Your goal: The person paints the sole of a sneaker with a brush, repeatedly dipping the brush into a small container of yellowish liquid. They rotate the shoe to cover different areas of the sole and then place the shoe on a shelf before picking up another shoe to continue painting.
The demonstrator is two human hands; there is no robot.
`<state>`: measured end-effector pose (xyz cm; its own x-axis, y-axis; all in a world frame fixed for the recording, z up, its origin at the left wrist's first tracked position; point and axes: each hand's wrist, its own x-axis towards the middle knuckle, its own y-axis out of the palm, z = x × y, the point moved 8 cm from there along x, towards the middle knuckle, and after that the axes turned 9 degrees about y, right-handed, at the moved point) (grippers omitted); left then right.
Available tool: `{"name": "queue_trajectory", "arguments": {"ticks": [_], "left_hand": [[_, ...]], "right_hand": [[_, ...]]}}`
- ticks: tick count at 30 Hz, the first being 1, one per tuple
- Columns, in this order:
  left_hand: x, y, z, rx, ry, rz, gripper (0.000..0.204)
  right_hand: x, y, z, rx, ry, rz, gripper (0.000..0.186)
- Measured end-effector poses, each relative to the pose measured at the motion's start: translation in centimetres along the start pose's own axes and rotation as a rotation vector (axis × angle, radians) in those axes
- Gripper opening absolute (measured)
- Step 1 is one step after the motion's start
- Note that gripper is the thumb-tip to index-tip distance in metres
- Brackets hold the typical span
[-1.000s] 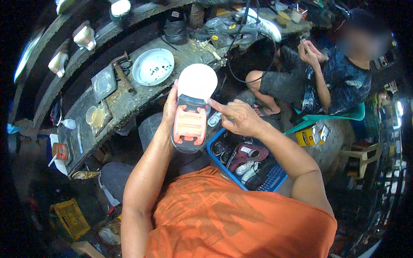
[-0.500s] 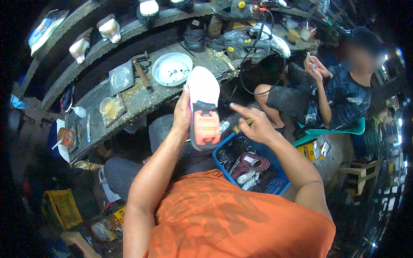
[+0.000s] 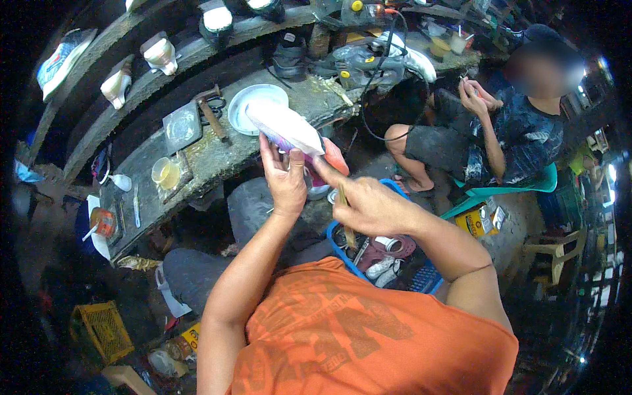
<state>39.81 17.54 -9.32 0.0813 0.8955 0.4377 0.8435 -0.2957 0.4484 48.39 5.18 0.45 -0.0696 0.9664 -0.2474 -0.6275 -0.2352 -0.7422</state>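
Our left hand [image 3: 285,184] holds the shoe [image 3: 286,126]. The hand is closed on the shoe's near side, with the thumb apart from the fingers; the shoe hides some fingertips. The shoe is up in the air in front of us, tipped over, by the near edge of the bench [image 3: 227,153]. Its big white part points up and left, its side is purple, and its other end is pinkish orange.

Our right hand [image 3: 375,205] has one finger pointing out at the shoe, near the orange end. We cannot tell if that finger touches it. The other fingers are curled in, pinching a thin tan stick [image 3: 349,232].

Behind the shoe, on the bench, is a white bowl [image 3: 235,112]. Left of it are a hammer [image 3: 214,123], a gray slab [image 3: 182,127] and a yellowish cup [image 3: 166,174]. Below our right hand is a blue basket [image 3: 338,247] with shoes in it. To our right, a person [image 3: 517,135] sits on a green chair [image 3: 530,186].
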Motion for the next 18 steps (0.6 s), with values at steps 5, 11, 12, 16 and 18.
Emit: {"name": "queue_trajectory", "arguments": {"ticks": [5,11,12,16,18], "left_hand": [[0.0,-0.1,-0.6,0.043,0.052,0.072,0.094],[-1.2,1.0,-1.5,0.232,0.078,0.120,0.104],[-1.3,1.3,-1.4,0.146,0.068,0.119,0.105],[-1.6,1.3,-1.6,0.140,0.105,0.130,0.106],[-1.4,1.2,-1.9,0.187,0.130,0.154,0.108]], "right_hand": [[-0.5,-2.9,1.1,0.075,-0.102,-0.188,0.079],[-1.2,-1.0,2.8,-0.102,-0.174,0.045,0.087],[-1.6,-0.9,3.5,-0.095,-0.216,0.065,0.087],[-1.7,-4.8,2.9,0.159,-0.034,-0.190,0.081],[-1.8,-4.5,5.6,-0.004,-0.294,-0.126,0.075]]}}
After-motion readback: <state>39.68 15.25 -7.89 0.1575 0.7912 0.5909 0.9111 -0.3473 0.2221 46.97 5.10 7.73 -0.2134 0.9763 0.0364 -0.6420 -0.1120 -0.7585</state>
